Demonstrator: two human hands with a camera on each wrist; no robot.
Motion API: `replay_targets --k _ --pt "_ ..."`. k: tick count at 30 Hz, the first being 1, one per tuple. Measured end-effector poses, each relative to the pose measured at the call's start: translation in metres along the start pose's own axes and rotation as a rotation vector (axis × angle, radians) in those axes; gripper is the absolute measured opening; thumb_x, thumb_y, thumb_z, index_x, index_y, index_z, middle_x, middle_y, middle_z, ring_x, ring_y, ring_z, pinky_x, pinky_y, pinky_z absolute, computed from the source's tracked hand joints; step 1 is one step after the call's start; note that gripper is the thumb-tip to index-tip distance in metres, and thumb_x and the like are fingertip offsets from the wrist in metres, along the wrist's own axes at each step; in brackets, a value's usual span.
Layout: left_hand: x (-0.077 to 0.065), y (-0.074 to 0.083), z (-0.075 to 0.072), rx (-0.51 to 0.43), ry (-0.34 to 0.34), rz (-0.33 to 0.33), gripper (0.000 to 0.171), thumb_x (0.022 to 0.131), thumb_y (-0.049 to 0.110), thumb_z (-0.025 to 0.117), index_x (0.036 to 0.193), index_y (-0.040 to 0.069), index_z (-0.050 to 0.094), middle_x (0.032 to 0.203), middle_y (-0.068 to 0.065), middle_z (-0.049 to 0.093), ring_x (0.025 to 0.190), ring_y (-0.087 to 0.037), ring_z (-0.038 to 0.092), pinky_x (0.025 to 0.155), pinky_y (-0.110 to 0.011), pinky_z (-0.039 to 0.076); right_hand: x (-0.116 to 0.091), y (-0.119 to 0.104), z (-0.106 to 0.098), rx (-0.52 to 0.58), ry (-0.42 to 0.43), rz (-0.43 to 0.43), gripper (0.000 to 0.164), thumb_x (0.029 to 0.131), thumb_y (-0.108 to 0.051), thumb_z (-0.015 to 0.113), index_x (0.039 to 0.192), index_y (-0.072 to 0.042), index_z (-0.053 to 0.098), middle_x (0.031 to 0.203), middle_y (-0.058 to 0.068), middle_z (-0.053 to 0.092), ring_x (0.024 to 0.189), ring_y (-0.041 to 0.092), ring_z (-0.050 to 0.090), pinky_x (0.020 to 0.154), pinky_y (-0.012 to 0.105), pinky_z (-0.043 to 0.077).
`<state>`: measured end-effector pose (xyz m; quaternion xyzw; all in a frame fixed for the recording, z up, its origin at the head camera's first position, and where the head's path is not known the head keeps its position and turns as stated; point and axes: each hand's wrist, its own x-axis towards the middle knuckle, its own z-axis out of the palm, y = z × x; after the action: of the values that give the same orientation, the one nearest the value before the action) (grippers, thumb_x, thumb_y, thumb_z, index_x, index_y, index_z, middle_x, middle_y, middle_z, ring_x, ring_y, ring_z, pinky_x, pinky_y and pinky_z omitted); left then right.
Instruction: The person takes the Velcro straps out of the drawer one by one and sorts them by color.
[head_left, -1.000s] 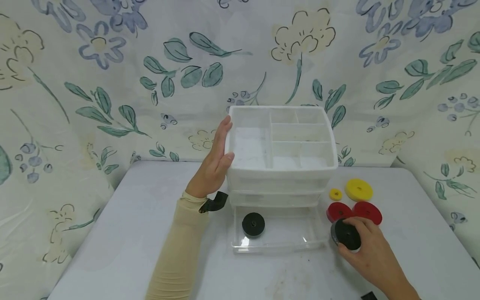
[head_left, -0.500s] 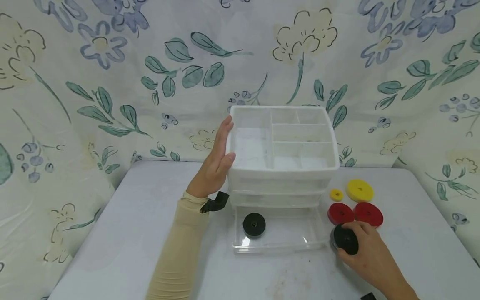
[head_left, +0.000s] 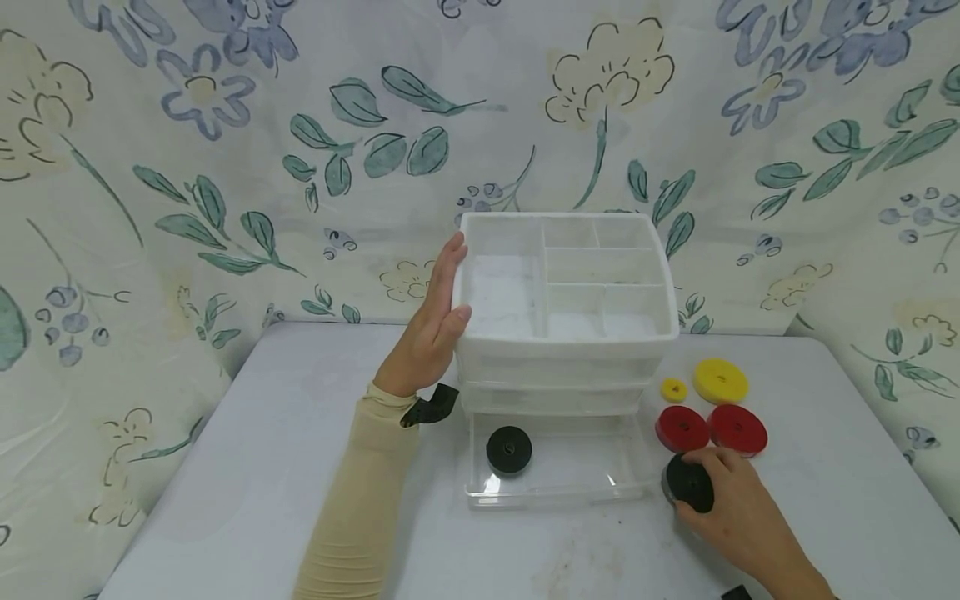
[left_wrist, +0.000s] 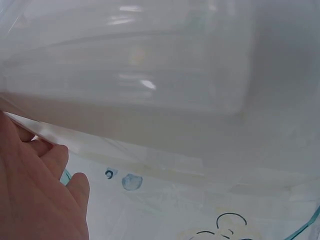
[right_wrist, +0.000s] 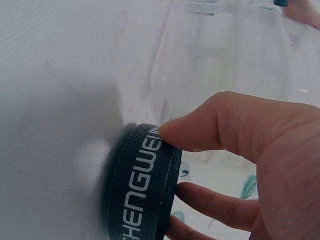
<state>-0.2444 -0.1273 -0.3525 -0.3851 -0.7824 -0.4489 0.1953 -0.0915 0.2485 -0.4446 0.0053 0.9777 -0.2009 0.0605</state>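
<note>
My right hand (head_left: 738,508) pinches a roll of black webbing tape (head_left: 690,483) between thumb and fingers, low over the table to the right of the pulled-out drawer. White printed letters run along the roll's edge (right_wrist: 142,185) in the right wrist view. With its fingers straight, my left hand (head_left: 423,337) rests against the left side of a white plastic drawer organizer (head_left: 566,340). The organizer's clear bottom drawer (head_left: 577,467) stands pulled out, and a second black roll (head_left: 509,451) lies flat in its left part.
Two red rolls (head_left: 738,429) lie side by side just beyond my right hand. Behind them are a large yellow roll (head_left: 721,382) and a small yellow roll (head_left: 673,389). A flower-print cloth (head_left: 337,167) hangs behind the white table (head_left: 322,375).
My right hand has moved slightly toward me with the black roll, bringing it off the front red roll's edge. My left hand stays on the organizer.
</note>
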Motion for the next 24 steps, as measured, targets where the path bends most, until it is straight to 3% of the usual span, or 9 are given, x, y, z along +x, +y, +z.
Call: replay_targets --k 16,24 --pt "0.0012 0.0013 -0.0004 -0.003 -0.002 0.004 0.067 0.099 0.021 0.031 0.158 -0.002 0.009 0.168 -0.012 0.003 0.154 -0.022 0.004 0.124 -0.044 0.006 0.0048 0.0032 0.0013 -0.018 -0.036 -0.007 0.065 0.073 -0.027 0.086 0.125 0.002 0.06 0.129 0.032 0.052 0.116 0.048 0.05 0.089 0.065 0.049" --pt "-0.0008 -0.0002 0.0005 -0.002 -0.003 -0.009 0.067 0.1 0.023 0.031 0.159 0.0 0.009 0.168 -0.01 0.002 0.154 -0.021 0.003 0.124 -0.044 0.007 -0.003 0.0025 -0.0025 -0.03 0.017 -0.053 0.063 0.075 -0.029 0.086 0.125 0.001 0.061 0.129 0.031 0.053 0.114 0.046 0.05 0.089 0.064 0.05"
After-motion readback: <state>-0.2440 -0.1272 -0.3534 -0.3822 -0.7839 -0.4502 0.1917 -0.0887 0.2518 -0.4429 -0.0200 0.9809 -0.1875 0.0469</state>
